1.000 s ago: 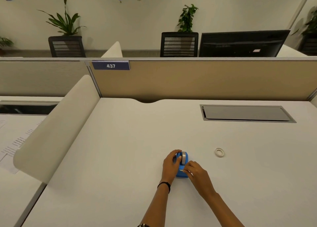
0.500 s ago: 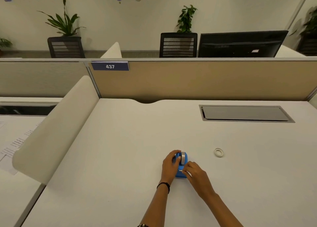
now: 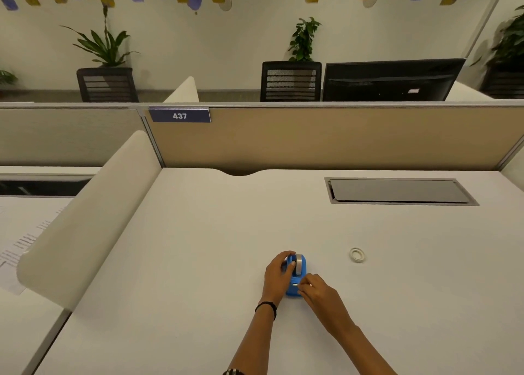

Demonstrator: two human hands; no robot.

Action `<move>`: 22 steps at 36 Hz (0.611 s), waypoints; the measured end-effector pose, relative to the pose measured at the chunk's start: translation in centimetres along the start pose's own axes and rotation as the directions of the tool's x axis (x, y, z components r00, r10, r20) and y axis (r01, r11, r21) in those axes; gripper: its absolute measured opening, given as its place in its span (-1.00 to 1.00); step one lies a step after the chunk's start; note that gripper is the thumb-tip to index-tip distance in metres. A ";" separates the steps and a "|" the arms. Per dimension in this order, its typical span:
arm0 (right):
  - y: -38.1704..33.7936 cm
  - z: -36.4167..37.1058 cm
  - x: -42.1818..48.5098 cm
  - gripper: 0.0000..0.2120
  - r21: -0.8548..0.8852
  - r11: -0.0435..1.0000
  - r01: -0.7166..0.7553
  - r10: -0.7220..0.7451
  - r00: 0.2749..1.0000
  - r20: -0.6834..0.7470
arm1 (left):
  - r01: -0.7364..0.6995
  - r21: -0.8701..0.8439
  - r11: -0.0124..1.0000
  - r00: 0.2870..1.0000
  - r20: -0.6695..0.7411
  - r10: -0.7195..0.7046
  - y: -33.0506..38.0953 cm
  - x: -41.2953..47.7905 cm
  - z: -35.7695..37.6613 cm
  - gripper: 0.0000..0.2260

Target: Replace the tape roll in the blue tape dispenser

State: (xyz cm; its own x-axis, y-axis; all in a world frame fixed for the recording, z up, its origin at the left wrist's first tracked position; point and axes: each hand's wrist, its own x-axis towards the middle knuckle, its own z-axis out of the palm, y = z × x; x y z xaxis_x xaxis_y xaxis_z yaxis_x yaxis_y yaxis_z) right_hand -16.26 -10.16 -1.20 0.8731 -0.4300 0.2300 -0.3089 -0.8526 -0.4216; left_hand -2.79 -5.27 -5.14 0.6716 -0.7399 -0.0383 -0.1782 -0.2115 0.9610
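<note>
Left hand (image 3: 276, 275) is clamping the blue tape dispenser (image 3: 297, 278); right hand (image 3: 317, 291) is pinching at its near cutter end, contents too small to tell. Long axis is running toward the person.

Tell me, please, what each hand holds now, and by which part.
The left hand grips the blue tape dispenser by its left side. The right hand pinches at its near front end; whether it holds the tape end cannot be told.

Both forearms reach forward and converge on the dispenser (image 3: 297, 275). The left hand (image 3: 277, 277), a black band on its wrist, wraps the dispenser's left side, fingers curled over the top. The right hand (image 3: 319, 291) pinches at its near end, fingertips together.
</note>
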 end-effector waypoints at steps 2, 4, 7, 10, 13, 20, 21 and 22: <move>0.0 -0.2 -0.1 -0.52 0.001 1.000 -0.025 0.025 0.999 0.024 | 0.013 0.014 1.000 1.000 0.008 -0.013 0.2 0.0 -0.1 -0.79; -0.2 -0.5 -0.1 -0.68 0.032 0.999 0.000 -0.002 0.998 0.059 | 0.028 0.027 0.999 1.000 0.014 -0.028 0.3 -0.1 0.0 -0.78; -0.2 -0.4 -0.2 -0.71 0.033 0.999 -0.042 0.036 0.985 0.170 | 0.056 0.065 0.996 0.998 0.019 -0.057 0.6 -0.3 -0.1 -0.77; -0.7 -1.0 -0.2 -0.82 0.090 0.992 -0.092 0.075 0.982 0.176 | 0.095 0.077 0.992 0.995 0.030 -0.098 0.9 -0.5 -0.1 -0.74; -1.1 -1.4 -0.2 -0.71 0.048 0.999 0.006 -0.014 0.988 0.156 | 0.111 0.109 0.988 0.991 0.065 -0.119 1.7 -0.8 -0.3 -0.69; -0.5 -2.6 0.4 -0.84 -0.017 0.999 0.042 -0.037 0.972 0.232 | 0.166 0.233 0.958 0.980 0.073 -0.187 2.2 -1.5 -1.6 -0.64; 0.1 -2.3 0.6 -0.85 -0.051 0.998 0.042 -0.027 0.965 0.260 | 0.176 0.264 0.948 0.977 0.068 -0.201 2.4 -1.8 -2.0 -0.65; 0.4 -2.2 0.7 -0.82 -0.079 0.995 0.062 -0.039 0.961 0.274 | 0.167 0.289 0.942 0.979 0.064 -0.193 2.3 -1.8 -2.3 -0.65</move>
State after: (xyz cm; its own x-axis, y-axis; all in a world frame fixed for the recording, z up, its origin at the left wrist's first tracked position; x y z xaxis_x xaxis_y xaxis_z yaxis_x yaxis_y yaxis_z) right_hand -16.58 -11.44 0.73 0.9543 -0.2989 -0.0033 -0.2826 -0.8986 -0.3357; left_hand -2.77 -2.95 -2.23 0.6463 -0.7241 -0.2409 -0.2635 -0.5080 0.8200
